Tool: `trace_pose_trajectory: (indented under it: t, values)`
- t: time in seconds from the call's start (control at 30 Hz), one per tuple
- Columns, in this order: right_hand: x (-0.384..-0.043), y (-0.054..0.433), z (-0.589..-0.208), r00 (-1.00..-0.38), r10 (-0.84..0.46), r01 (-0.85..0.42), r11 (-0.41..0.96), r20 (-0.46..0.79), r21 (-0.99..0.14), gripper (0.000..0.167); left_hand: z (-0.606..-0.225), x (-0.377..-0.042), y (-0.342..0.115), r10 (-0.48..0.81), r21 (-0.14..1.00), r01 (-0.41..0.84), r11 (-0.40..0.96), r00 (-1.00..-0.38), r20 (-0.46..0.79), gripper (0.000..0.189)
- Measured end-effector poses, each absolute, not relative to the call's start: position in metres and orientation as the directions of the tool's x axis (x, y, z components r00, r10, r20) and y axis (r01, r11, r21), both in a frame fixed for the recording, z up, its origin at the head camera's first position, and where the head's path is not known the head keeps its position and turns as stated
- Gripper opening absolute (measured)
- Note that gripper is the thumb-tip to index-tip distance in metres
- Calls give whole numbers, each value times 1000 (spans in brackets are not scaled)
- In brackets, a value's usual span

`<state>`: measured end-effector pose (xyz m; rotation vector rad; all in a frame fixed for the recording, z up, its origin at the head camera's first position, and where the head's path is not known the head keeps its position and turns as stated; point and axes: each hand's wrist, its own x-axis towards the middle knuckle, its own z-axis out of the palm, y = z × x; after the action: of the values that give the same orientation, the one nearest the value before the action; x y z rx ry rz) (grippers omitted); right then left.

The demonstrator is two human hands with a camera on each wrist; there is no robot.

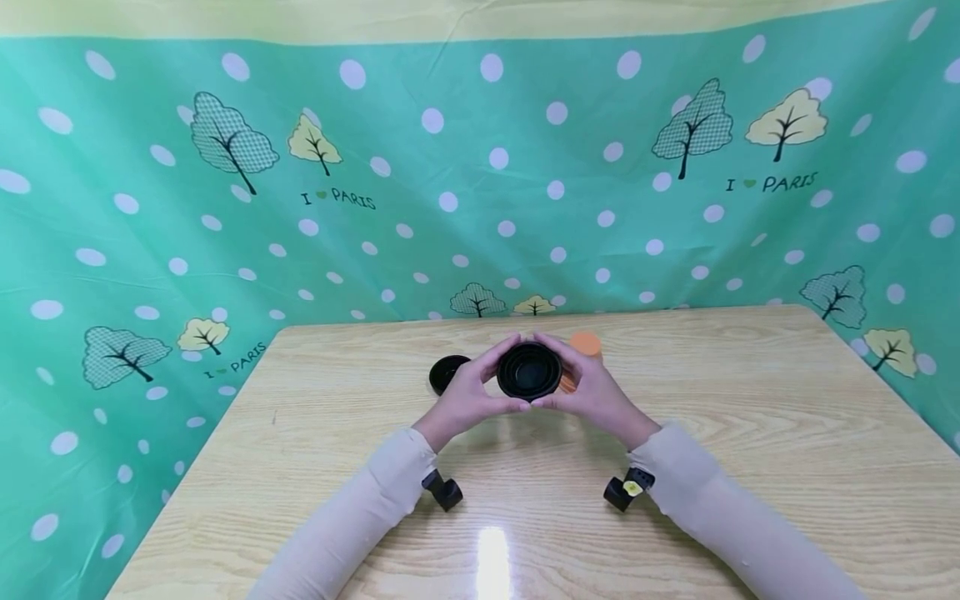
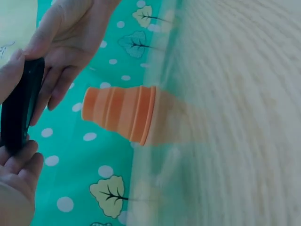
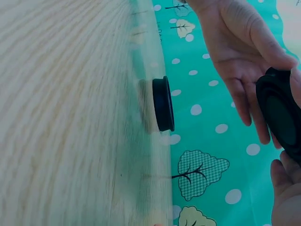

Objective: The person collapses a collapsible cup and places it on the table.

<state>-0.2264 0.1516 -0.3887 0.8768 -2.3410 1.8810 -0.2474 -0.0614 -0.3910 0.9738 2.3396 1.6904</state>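
Both hands hold a black ringed collapsible cup (image 1: 529, 372), squashed flat, above the table. In the head view my left hand (image 1: 467, 398) grips its left edge and my right hand (image 1: 594, 398) its right edge, thumbs below and fingers above. The cup's round face with concentric rings is turned up toward the head camera. Behind the right hand stands an orange stepped collapsible cup (image 2: 120, 113), drawn out tall with its wide rim down on the table. A shallow black round dish or lid (image 3: 163, 104) sits on the table beyond the left hand, partly hidden by it in the head view.
The light wood table (image 1: 360, 517) reaches back to a green dotted cloth (image 1: 465, 233) hanging behind it. A small black camera (image 1: 447, 493) is strapped to the left wrist, another camera (image 1: 618, 495) to the right wrist.
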Motion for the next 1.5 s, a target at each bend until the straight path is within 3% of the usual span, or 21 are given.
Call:
trace_pose_trajectory:
  t: [0.37,0.6,0.8,0.97,1.13,1.23,1.5]
  values:
    - [-228,157,-391,-862,-399,-411,188,313,-892,83,-394,-248,-58,449,906,389,169,-848,280,78]
    - [-232,165,-393,-890,-342,-387,216,301,-897,68,-400,-252,-59,402,932,333,142,-880,253,78]
    - [-235,173,-393,-932,-188,-348,228,310,-909,48,-405,-255,-57,352,950,268,159,-914,199,77]
    - [-236,179,-392,-922,-44,-385,195,384,-902,40,-408,-257,-56,326,967,197,161,-936,136,77]
    - [-234,181,-382,-927,46,-352,228,371,-908,47,-413,-261,-54,298,977,135,163,-951,82,79]
    - [-231,182,-373,-958,31,-271,224,284,-936,54,-416,-263,-53,278,979,116,167,-958,66,79]
    - [-254,198,-408,-999,-34,-12,199,5,-980,78,-421,-267,-46,261,989,61,133,-965,24,77]
